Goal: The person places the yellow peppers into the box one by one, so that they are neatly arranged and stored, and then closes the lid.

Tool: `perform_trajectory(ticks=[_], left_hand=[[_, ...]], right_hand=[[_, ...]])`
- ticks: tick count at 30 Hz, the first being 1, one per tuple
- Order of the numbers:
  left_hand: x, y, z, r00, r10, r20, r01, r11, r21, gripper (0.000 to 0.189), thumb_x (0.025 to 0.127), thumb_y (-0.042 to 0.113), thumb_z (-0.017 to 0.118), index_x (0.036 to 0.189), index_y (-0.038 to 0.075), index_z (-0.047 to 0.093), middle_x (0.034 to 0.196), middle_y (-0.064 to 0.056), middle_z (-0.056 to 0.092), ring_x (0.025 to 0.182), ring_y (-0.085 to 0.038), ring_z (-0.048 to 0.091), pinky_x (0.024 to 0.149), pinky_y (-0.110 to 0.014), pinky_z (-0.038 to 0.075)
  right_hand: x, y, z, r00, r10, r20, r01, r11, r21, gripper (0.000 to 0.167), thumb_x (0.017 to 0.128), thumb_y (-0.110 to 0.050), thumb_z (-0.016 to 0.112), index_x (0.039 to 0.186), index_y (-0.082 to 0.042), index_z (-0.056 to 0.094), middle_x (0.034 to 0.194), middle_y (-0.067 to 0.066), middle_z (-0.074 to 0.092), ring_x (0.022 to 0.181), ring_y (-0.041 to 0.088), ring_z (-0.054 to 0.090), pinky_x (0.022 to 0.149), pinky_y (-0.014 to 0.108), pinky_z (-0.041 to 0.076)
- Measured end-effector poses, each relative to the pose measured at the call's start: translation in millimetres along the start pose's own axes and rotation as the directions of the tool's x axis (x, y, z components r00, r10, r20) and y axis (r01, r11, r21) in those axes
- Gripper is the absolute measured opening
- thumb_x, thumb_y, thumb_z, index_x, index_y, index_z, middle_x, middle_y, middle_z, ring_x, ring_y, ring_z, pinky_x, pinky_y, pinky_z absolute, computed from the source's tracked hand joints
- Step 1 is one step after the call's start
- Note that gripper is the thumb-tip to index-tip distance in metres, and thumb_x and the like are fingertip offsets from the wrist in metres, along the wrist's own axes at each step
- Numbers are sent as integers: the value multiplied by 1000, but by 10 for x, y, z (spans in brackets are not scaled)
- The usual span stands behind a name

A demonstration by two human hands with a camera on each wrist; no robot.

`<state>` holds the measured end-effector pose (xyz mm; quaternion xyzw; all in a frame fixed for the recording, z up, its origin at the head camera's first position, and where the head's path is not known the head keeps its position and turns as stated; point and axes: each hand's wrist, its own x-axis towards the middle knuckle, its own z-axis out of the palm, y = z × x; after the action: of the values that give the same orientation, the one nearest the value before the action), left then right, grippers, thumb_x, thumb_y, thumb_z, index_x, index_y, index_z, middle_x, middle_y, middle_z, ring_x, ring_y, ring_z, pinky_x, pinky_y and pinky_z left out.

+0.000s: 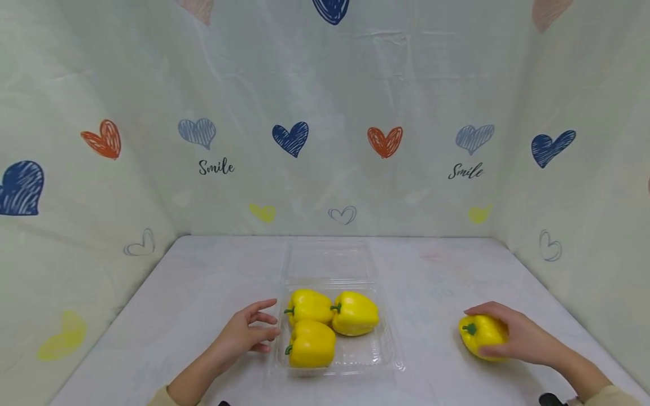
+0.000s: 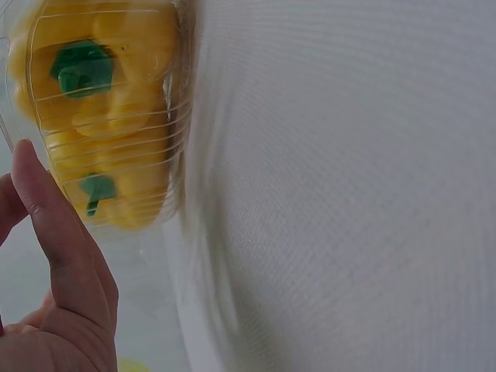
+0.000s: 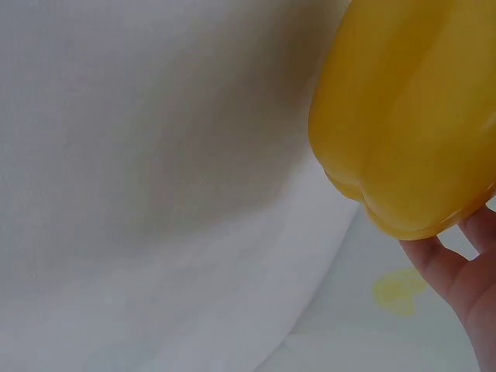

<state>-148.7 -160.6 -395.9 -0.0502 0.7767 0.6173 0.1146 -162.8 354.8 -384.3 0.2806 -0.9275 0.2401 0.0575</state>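
A clear plastic clamshell box (image 1: 358, 355) stands open on the table, its lid (image 1: 329, 262) laid back behind it. Three yellow bell peppers sit inside: one at the back left (image 1: 311, 304), one at the right (image 1: 357, 316), one at the front left (image 1: 312, 345). My left hand (image 1: 244, 336) is at the box's left side, fingers loosely bent and holding nothing; whether they touch the wall I cannot tell. Off to the right, my right hand (image 1: 528, 337) grips another yellow bell pepper (image 1: 469, 340), thumb and fingers around it. In the right wrist view this pepper (image 3: 411, 116) hides part of the fingers.
The white-covered table (image 1: 421, 270) has heart-printed curtain walls (image 1: 335, 186) at the back and both sides. A wide stretch of tabletop lies between the box and the pepper in my right hand. Dark straps show near both wrists.
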Motion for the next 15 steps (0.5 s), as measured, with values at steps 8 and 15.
perform_trajectory(ticks=[8,15], left_hand=[[-5,-11,9,1000,-4,-4,4,1000,5,66,79,11,74,137,6,43,101,-11,56,69,-22,59,65,-35,56],[-14,5,-3,1000,1,-4,-1,1000,8,66,79,11,74,137,6,43,101,-11,56,68,-21,58,65,-35,56]], right_hand=[[121,-177,74,995,-66,-81,66,998,-6,53,67,-28,84,114,-23,60,106,-11,57,86,4,49,70,20,47],[213,-324,141,992,-53,-114,54,999,3,55,66,-31,85,114,-27,60,106,-11,58,86,4,51,71,22,49]])
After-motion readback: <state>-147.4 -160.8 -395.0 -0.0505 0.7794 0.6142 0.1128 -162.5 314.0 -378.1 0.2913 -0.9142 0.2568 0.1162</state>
